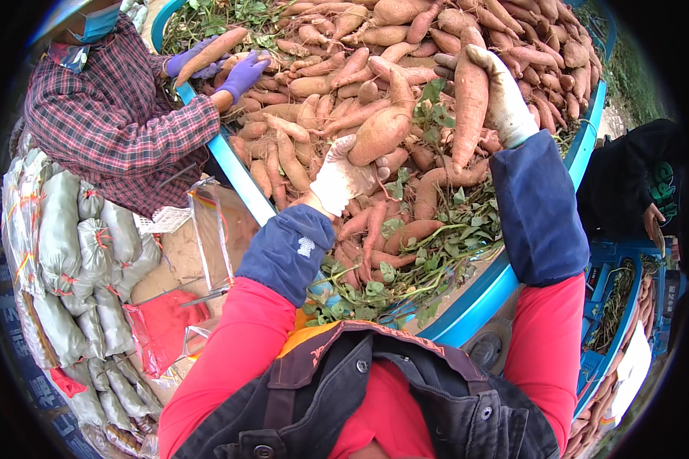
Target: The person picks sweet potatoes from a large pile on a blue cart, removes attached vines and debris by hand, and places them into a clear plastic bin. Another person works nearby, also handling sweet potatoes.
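In the head view my left hand (347, 179), in a soiled white glove, grips a thick sweet potato (383, 131) with a narrow curved neck. My right hand (502, 94), also gloved, holds a long tapering sweet potato (471, 103) with its thin end pointing down. Both roots are above a large heap of sweet potatoes (344, 109) in a blue-rimmed cart bed (235, 166). Leafy green vines (465, 229) lie at the near edge of the heap, below my hands. The right fingertips are partly hidden behind the root.
At the left, a person in a plaid shirt (126, 126) and purple gloves holds a sweet potato (212, 55). Several filled, tied bags (63, 229) are stacked below, beside a red bag (166, 327). On the right, another person (631, 178) stands near a second blue cart (603, 367).
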Motion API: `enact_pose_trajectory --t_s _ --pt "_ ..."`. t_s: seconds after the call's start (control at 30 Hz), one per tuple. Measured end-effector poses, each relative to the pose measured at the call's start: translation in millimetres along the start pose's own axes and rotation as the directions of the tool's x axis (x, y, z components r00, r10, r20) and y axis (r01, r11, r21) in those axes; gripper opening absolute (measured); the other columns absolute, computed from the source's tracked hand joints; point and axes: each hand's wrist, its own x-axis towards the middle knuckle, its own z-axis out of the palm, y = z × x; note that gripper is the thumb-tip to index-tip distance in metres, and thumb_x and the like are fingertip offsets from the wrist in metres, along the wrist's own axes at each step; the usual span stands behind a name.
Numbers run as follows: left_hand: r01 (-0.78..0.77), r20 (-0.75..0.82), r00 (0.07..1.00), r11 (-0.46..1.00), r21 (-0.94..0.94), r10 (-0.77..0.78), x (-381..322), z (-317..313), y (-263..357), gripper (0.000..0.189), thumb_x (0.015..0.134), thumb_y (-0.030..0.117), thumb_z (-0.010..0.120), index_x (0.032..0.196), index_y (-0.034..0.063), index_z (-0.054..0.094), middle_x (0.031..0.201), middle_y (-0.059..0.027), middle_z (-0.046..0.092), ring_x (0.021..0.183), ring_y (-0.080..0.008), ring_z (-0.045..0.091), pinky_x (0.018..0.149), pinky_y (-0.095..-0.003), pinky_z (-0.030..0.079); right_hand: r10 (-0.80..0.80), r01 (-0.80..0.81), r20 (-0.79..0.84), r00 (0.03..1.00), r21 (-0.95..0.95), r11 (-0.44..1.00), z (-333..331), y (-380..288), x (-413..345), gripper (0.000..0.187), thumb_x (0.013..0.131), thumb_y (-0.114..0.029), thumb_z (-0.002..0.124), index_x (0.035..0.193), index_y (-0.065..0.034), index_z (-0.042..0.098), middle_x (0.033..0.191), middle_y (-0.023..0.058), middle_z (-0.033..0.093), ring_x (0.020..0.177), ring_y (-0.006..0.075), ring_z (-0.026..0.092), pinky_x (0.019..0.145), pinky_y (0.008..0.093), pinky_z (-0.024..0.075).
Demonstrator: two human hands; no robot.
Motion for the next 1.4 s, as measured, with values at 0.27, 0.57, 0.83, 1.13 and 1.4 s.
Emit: enact_pose_trajectory --t_s 0.27,0.57,0.83,1.13,1.4 --pt "-0.213 -0.137 0.951 0.907 0.364 0.279 -6.9 43.9 -8.5 0.062 0.084 0.004 0.066 0.142 0.0048 0.043 0.136 -0.0179 0.052 0.123 -0.0322 0.056 0.104 -0.0469 0.05 0.258 -0.231 0.148 0.955 -0.179 0.956 17.4 16.9 -12.6 0.05 0.084 -0.034 0.068 0.12 -0.0002 0.061 0.11 0.0121 0.064 0.091 0.0219 0.063 0.082 0.0338 0.053" --pt "-0.11 -0.073 0.986 0.922 0.371 0.147 -10.2 2.2 -9.7 0.026 0.094 0.003 0.062 0.12 0.0009 0.061 0.122 -0.0135 0.063 0.111 -0.0264 0.063 0.098 -0.0391 0.054 0.22 -0.095 0.381 0.898 -0.321 0.942 43.7 38.7 -13.1 0.051 0.084 -0.026 0.07 0.125 0.0014 0.058 0.119 0.011 0.062 0.11 0.023 0.059 0.101 0.036 0.0449" --pt "0.376 0.05 0.772 -0.518 0.768 0.634 -5.8 9.7 -8.9 0.049 0.091 0.043 0.061 0.127 0.0089 0.062 0.129 -0.019 0.057 0.114 -0.0347 0.058 0.101 -0.044 0.045 0.151 -0.242 0.367 0.918 0.218 0.946 54.9 37.8 -25.1 0.039 0.082 -0.031 0.064 0.099 0.0033 0.063 0.137 0.0198 0.05 0.112 0.0339 0.059 0.101 0.0469 0.0487" --pt "-0.072 0.047 0.997 0.848 0.525 0.056 -32.9 106.2 -56.2 0.076 0.094 0.059 0.052 0.147 0.0064 0.036 0.139 -0.0187 0.05 0.13 -0.0322 0.049 0.112 -0.0472 0.04 0.137 -0.214 0.381 0.914 0.168 0.962 74.4 47.9 -34.6 0.039 0.085 -0.035 0.06 0.1 0.0014 0.063 0.111 0.0182 0.065 0.101 0.0305 0.063 0.098 0.0416 0.049" --pt "-0.372 0.034 0.925 0.886 0.277 0.378 -38.8 86.3 -38.2 0.093 0.075 0.067 0.07 0.138 0.0046 0.043 0.135 -0.0187 0.052 0.129 -0.0332 0.05 0.113 -0.0479 0.04 0.426 -0.43 0.153 0.892 -0.011 0.903 84.3 56.2 -27.1 0.059 0.093 -0.037 0.062 0.135 0.0021 0.05 0.116 0.0144 0.062 0.103 0.0277 0.062 0.087 0.0405 0.054"
